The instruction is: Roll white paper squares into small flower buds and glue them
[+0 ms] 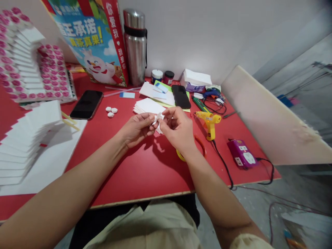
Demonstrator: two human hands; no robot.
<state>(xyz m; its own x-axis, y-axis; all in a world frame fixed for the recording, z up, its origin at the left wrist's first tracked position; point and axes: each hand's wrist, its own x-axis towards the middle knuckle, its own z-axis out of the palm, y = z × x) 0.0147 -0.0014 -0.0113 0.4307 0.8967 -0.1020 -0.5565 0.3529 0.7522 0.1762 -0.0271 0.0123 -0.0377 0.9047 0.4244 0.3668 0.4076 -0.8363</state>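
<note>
Over the middle of the red table (145,173), my left hand (137,130) and my right hand (178,128) meet at a small white crumpled paper piece (159,117). The left thumb and fingers pinch one side of it, and the right thumb and fingertips close on the other. Fingers partly cover it, so its full shape is hidden. Just behind my hands lies a stack of white paper (147,104). Three small round white pieces (111,111) sit left of the stack. Red and yellow looped handles (201,142) show partly beneath my right wrist.
A yellow glue gun (210,123) and a purple power socket (242,154) with cables stand right. Phones (86,104) (181,97), a steel flask (135,48) and a printed bag (90,48) lie or stand behind. White stepped models (28,138) occupy the left.
</note>
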